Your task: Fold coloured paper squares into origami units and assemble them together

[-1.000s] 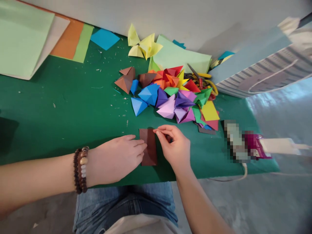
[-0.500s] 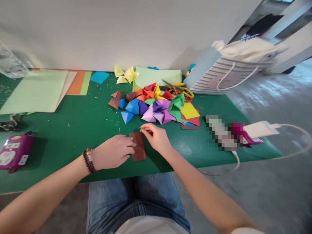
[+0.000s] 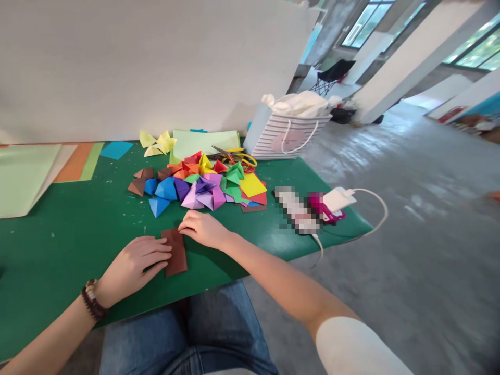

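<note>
A folded brown sheet of paper (image 3: 177, 259) lies on the green table in front of me. My left hand (image 3: 135, 266) rests on its left side with the fingers stretched out flat. At its upper right corner, my right hand (image 3: 203, 228) has thumb and forefinger pinched together on the paper's edge. Just beyond the hands sits a heap of folded paper pieces in several colours, with blue (image 3: 166, 188), brown (image 3: 140, 182) and purple (image 3: 211, 192) ones nearest.
Scissors (image 3: 234, 155) with yellow and red handles lie behind the heap, by a striped paper bag (image 3: 269, 138). To the right are a blurred-out device (image 3: 297, 211) and a white charger (image 3: 339, 199) with its cable. Large paper sheets (image 3: 27, 177) lie at the left.
My view has swung to the right, so the table things appear further left. Both hands keep their places on the brown paper, with little visible change in the fingers.
</note>
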Demonstrator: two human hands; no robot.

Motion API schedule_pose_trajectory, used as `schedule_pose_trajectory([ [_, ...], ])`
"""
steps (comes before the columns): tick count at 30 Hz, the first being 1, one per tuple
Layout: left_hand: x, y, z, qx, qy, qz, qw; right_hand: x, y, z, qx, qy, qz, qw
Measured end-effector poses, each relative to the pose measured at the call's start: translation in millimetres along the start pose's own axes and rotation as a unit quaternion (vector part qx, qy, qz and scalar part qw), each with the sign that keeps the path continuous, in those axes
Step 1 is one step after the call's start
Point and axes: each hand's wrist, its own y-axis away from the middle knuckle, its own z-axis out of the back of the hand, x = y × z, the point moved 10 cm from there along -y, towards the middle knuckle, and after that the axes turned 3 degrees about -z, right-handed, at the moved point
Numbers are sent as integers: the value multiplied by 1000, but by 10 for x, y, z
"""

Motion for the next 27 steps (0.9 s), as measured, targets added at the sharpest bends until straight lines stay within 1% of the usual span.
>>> schedule_pose_trajectory([
  [7,-12,-5,21,-14,-30,-33,999,59,39,-17,15,13,20,1000],
  [10,-16,-3,3,-10,-39,-44,998,107,95,-28,22,24,32,999],
  [16,-29,-12,-29,0,-16,-10,1000,217,260,-32,20,12,54,998],
  [18,-18,-3,-47,1,-3,10,1000,232,295,-40,22,6,53,998],
  [22,-8,20,-73,0,18,29,999,271,358,-68,32,-6,57,998],
  [27,-13,26,-65,-5,29,33,999,355,484,-101,51,-8,61,997],
])
